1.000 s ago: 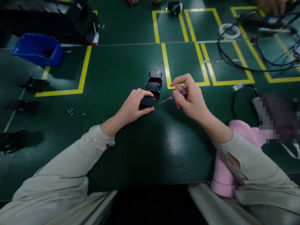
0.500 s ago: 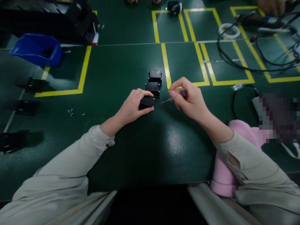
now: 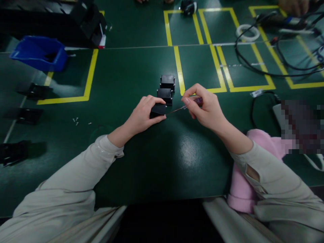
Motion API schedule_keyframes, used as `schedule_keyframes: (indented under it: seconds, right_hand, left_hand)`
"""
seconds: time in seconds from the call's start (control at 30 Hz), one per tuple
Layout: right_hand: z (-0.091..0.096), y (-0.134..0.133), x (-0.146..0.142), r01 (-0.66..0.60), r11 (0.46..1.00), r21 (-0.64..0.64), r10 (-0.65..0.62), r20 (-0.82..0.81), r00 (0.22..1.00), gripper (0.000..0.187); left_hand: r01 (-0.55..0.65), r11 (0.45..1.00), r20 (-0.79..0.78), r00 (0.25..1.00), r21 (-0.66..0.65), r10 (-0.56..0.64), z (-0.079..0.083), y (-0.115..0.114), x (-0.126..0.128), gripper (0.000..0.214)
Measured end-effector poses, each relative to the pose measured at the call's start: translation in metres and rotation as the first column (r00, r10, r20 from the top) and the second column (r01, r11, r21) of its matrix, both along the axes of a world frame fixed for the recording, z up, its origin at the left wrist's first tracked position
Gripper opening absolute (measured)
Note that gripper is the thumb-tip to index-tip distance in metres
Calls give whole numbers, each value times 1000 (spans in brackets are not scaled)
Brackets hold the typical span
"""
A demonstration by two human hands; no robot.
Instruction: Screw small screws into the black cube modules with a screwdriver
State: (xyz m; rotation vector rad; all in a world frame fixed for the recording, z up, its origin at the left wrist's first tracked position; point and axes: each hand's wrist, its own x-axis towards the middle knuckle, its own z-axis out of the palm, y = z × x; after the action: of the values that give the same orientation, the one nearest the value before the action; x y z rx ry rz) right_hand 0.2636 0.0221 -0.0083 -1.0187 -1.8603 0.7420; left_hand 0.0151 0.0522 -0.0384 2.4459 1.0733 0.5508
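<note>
My left hand (image 3: 144, 114) is closed around a small black block (image 3: 158, 110), thumb along its near side and fingers over the far side. In my right hand (image 3: 201, 104) is a screwdriver (image 3: 198, 100) with a dark translucent handle, pinched between thumb and fingers. Its thin shaft slants down leftward, and the tip meets the block's right near corner by a small shiny screw, next to my left thumb. Just beyond stand two similar black blocks, a nearer one (image 3: 165, 96) and a farther one (image 3: 167, 81), with shiny screws at their sides.
Several loose screws (image 3: 76, 120) lie on the green table (image 3: 141, 162) to the left. A blue bin (image 3: 40, 54) and black parts (image 3: 27, 115) are farther left. Pink cloth (image 3: 241, 189) lies under my right forearm. Cables (image 3: 243, 60) and a tape roll (image 3: 247, 33) sit at upper right, near another person's hand (image 3: 295, 6).
My hands, the held block and the screwdriver look almost the same as before. The other person's hand at upper right has shifted slightly.
</note>
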Motion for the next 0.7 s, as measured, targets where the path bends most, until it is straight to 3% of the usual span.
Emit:
schedule_keyframes:
  seconds: [0.13,0.3,0.43,0.7]
  right_hand:
    - [0,0,0,-14,1000,15,15,-11,1000,4]
    - [-2,0,-1,-17,1000,-4,17,-28,999,9]
    - [-2,0,0,-23,1000,-4,23,-29,999,2]
    - [-2,1,0,-7,1000,4,7,-25,1000,13]
  left_hand:
    - [6,1000,8,1000,8,-7,0,0,0,41]
    - [5,1000,20,1000,12,-5,-1,0,1,41]
    - [2,1000,13,1000,7,-2,0,0,1,42]
    - [2,1000,19,1000,5,-2,0,0,0,41]
